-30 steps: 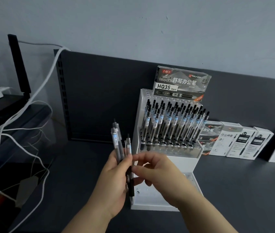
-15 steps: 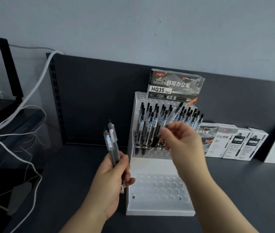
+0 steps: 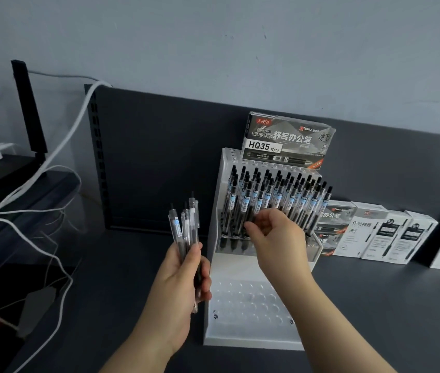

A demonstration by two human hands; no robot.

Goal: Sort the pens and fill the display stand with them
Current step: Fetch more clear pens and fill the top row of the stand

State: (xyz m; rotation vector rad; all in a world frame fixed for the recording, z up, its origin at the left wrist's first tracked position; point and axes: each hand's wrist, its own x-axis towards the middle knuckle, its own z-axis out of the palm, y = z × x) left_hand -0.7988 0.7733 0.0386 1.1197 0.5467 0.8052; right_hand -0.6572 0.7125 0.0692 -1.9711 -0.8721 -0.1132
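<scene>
The left hand [image 3: 179,278] grips a pen bundle [image 3: 186,227] just left of the stand [image 3: 251,335]. The right hand [image 3: 278,238] pinches one pen [image 3: 251,210] standing in the stand's upper rack.

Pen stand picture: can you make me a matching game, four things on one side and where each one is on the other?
Things:
1 loose pens
2 HQ35 box
3 white boxes
4 white cables

Places:
A right of the stand
B gripped in the left hand
C on top of the stand
D hanging at the far left

Pairs: 1-B, 2-C, 3-A, 4-D.
</scene>
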